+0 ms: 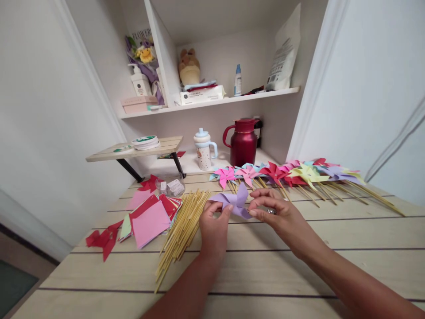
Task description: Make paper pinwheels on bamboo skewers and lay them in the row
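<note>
A purple paper pinwheel lies low over the wooden table, held between both hands. My left hand pinches its left lower blade. My right hand grips its right side with curled fingers. A bundle of thin bamboo sticks lies just left of my left hand. A row of finished pinwheels on sticks, pink, red, yellow and lilac, lies behind the hands.
A stack of coloured paper squares and red paper scraps lie at the left. A dark red jug and a white cup stand at the back, beside a small shelf stand.
</note>
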A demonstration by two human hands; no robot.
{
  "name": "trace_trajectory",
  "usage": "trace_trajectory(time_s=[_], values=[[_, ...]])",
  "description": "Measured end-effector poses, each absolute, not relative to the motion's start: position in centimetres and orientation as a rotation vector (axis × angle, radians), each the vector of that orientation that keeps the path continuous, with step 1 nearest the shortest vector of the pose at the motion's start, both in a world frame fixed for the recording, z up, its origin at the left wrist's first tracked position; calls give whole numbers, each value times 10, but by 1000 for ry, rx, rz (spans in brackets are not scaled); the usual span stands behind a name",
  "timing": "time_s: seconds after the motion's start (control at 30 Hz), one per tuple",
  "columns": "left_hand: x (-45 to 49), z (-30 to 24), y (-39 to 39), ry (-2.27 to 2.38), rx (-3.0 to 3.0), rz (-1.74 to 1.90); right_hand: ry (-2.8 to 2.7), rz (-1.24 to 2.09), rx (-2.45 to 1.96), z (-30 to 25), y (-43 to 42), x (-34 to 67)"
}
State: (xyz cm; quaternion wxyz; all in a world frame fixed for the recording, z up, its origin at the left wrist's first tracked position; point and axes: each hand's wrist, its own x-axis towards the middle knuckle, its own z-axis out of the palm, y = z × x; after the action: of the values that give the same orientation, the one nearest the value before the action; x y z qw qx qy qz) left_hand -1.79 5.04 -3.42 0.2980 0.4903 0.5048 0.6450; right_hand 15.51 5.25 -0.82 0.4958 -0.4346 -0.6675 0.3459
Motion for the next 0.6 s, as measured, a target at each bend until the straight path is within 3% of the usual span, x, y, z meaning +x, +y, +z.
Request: trace_trajectory(time_s=[0.3, 0.6], values=[[-8, -31, 40, 1131, 977, 1522, -1573, 846, -1072, -9, 43, 154], [-4, -34, 35, 1180, 1132, 1544, -1614, 936, -1054, -13, 40, 154]])
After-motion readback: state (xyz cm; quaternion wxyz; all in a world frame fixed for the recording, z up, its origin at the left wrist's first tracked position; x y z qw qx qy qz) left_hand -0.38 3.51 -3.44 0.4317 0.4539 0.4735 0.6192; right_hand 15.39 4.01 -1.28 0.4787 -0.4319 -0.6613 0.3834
